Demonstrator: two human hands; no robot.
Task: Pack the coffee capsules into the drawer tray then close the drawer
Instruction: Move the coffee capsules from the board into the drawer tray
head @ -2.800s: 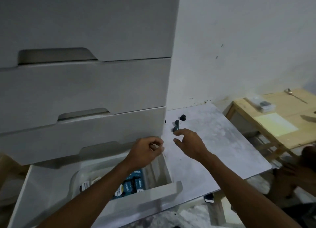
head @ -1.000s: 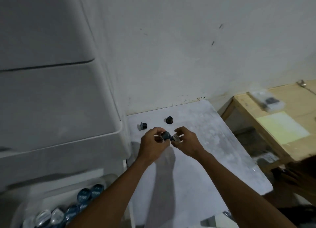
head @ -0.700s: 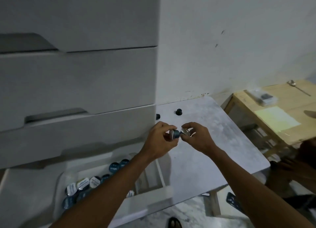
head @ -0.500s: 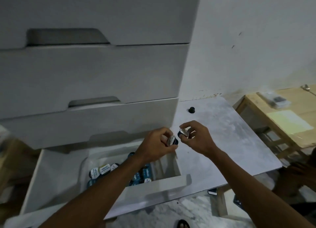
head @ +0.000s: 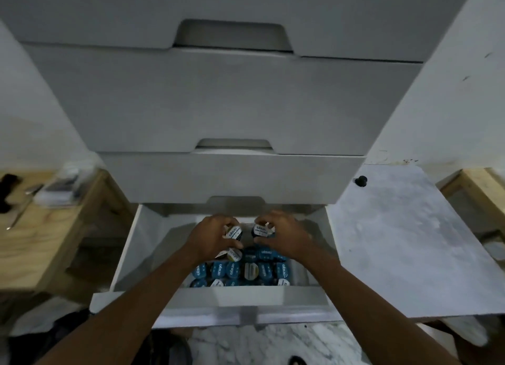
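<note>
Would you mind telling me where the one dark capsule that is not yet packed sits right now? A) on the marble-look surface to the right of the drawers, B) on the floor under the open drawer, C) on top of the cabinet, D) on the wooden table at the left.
A: the lone dark capsule stands on the marble-look surface, right of the drawer fronts.

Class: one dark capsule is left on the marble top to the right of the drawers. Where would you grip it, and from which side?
Pinch the capsule across its round body from above, thumb and finger on opposite sides. It appears to stand alone on the marble top, close to the drawer unit on its left, so the top and right are the free approaches. Its exact pose is too small to tell.
</note>
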